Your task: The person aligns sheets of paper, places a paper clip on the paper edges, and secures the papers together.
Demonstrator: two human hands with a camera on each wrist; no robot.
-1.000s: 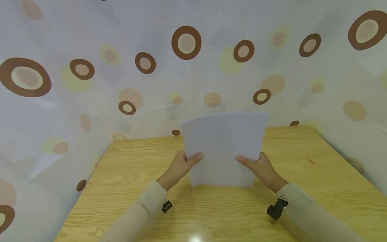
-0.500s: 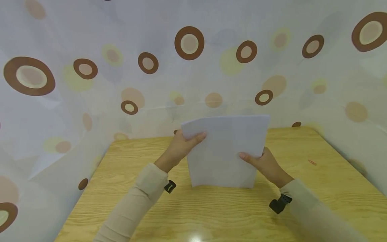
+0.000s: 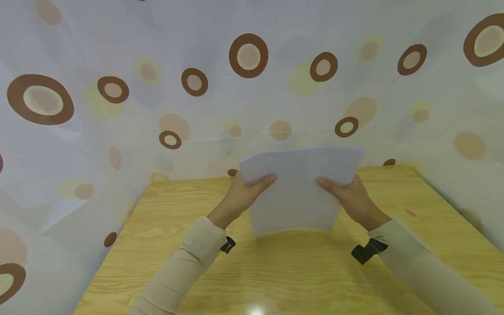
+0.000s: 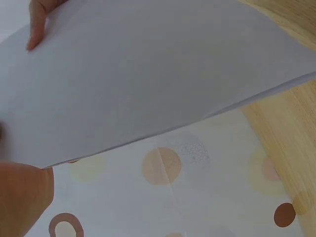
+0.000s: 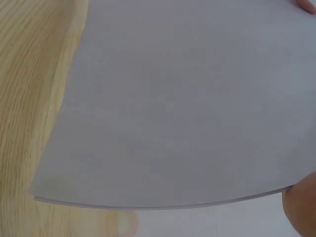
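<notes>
A stack of white paper sheets stands nearly upright over the table, broad side toward me. My left hand grips its left edge, and my right hand grips the right edge. Both thumbs lie across the near face; the other fingers are mostly hidden behind. The lower edge bows slightly and appears raised from the wood. In the left wrist view the stack shows its thin layered edge, with part of the left hand at lower left. The right wrist view has the sheets curving, the right hand at the corner.
On the wood-grain table, right of the hands, lies a small thin red object, perhaps a paper clip. A white sheet with brown and beige circles hangs behind and at both sides. Black straps sit at both wrists.
The left hand slid up the stack's left edge first, then the right hand moved higher on its side. The stack's lower edge has risen a little and now bends.
</notes>
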